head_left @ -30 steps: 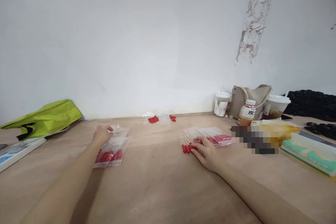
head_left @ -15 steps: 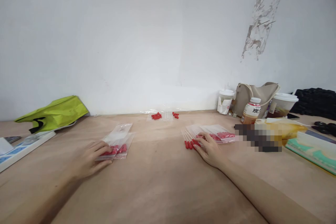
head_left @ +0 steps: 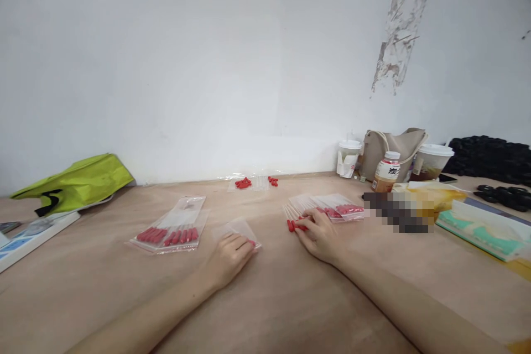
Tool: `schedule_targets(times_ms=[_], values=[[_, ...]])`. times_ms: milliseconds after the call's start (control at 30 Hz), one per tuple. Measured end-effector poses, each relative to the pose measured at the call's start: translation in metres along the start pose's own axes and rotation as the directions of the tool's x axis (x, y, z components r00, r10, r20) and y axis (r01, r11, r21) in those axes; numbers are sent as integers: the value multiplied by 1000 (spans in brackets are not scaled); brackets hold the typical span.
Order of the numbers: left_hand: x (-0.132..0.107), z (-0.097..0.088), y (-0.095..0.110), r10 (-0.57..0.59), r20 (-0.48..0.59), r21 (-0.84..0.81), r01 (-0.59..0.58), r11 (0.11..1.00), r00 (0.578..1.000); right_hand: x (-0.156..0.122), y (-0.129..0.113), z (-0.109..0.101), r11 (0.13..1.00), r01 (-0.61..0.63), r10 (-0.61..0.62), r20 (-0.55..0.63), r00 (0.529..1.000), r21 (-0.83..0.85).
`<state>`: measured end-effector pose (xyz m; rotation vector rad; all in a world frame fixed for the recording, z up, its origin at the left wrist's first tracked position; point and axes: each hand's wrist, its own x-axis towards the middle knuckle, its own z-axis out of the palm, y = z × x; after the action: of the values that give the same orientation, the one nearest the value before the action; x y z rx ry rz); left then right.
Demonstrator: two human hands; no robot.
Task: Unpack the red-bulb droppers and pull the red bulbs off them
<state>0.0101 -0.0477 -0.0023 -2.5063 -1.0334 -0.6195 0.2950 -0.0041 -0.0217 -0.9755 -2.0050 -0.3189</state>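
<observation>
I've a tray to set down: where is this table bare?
Bare wood lies between the green bag and the filled bags, and nearer, between left hand and right hand. Crowded: the right end, around the bottle and cups.

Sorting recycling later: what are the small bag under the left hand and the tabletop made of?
Small bag: thin clear plastic film, glossy; the table shows through it and it creases. Tabletop: probably plywood or fibreboard, matt pale brown with faint grain.

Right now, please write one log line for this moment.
left hand: on small bag | right hand: on loose droppers | full bags: untouched
</observation>
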Motion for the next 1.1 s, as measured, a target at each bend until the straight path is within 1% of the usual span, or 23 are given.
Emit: schedule_targets(times_ms=[100,200,267,400,500,600,700,833,1000,1100], values=[[26,16,7,-7,10,-96,8,995,1000,1,-13,1,998,50,-53,80,995,37],[38,21,9,-66,-11,-212,62,975,998,4,-23,3,990,132,-137,144,980,46],[36,18,10,-108,-21,-283,97,954,994,9,-29,6,984,172,-176,172,969,38],[16,7,4,-138,-22,-358,121,926,990,20,-39,18,974,225,-226,204,952,30],[3,1,-2,-142,-3,-380,130,916,990,25,-46,31,960,277,-278,194,941,34],[1,0,-4,-153,16,-379,148,914,988,25,-50,39,949,311,-314,173,934,45],[6,2,-2,-216,52,-393,219,893,975,22,-49,38,960,277,-281,148,948,48],[13,7,2,-323,105,-406,337,849,941,20,-47,33,968,246,-250,122,960,44],[15,10,5,-406,100,-429,407,806,908,21,-51,34,944,305,-318,99,943,129],[16,13,6,-430,107,-470,427,773,896,21,-51,36,938,315,-327,76,942,145]])
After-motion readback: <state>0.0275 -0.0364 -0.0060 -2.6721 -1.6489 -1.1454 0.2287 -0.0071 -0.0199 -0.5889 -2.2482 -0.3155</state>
